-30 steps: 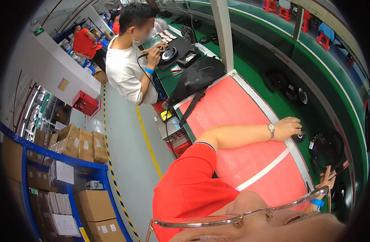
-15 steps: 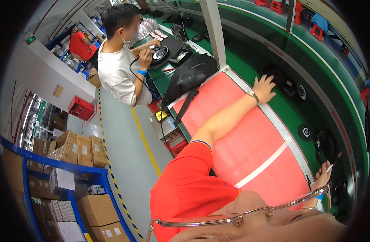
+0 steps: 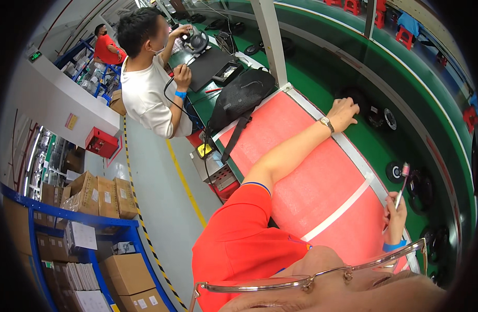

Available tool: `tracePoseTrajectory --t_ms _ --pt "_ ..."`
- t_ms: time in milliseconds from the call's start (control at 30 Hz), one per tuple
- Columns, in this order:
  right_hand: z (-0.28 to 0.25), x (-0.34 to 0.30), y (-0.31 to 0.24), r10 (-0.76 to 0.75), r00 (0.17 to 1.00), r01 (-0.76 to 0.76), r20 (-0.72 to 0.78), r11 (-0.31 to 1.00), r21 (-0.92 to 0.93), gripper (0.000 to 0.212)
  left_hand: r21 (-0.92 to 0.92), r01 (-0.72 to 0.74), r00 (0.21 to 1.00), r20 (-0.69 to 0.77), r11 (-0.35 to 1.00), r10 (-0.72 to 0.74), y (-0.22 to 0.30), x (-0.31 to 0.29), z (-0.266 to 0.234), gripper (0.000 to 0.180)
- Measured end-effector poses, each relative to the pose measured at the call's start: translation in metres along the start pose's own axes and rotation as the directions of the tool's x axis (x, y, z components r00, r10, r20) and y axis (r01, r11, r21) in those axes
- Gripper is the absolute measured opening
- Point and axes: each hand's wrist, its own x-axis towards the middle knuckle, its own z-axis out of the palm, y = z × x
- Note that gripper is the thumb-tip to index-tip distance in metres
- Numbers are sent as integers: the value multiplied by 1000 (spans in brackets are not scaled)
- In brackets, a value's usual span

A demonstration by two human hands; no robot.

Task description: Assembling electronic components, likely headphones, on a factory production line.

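Brush [image 3: 405, 172] juts from my right hand [image 3: 396, 212], its handle clasped by the fingers, its long axis running up and slightly rightward in the view — pale bristles outermost, over the near side of the green strip [image 3: 372, 151]. A small round wheel [image 3: 394, 172] sits just left of the bristle end, with a dark part [image 3: 420, 188] on the other side; I cannot tell whether the bristles touch either.

My left hand [image 3: 344, 115] is across the counter [image 3: 301, 151], at its white far border. These fingers are bent, tips toward the black part [image 3: 352, 95], which lies directly beyond them on the green strip and is partly hidden by the hand. Whether they grip it or merely rest against it, I cannot tell. A silver-faced disc [image 3: 390, 119] lies just to the right of those fingers. So the left hand is nearer the black part and the disc — the right, with the brush, nearer the wheel.
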Motion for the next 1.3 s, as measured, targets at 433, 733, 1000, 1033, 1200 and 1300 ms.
tracePoseTrajectory --t_ms 433,733,1000,1033,1200,1300 --pt "21 -16 -4 42 996 -38 83 998 -43 24 101 -86 996 -21 991 88 27 2 -21 27" --pt "57 2 0 67 997 -57 -47 979 197 57 -225 -118 991 30 967 128 161 -31 -20 25" --pt "50 26 21 108 981 -23 -162 893 450 29 -471 -95 992 28 877 122 187 -52 -13 27" --pt "40 29 18 87 983 0 -163 883 469 27 -455 14 999 -20 890 -26 185 -48 -7 31" --pt "6 21 -3 23 986 55 -166 889 454 30 -795 599 632 541 -94 -555 144 -28 18 50" --pt "-1 5 -13 46 993 5 -108 904 427 31 -580 578 610 774 -575 -168 154 -28 -13 66"
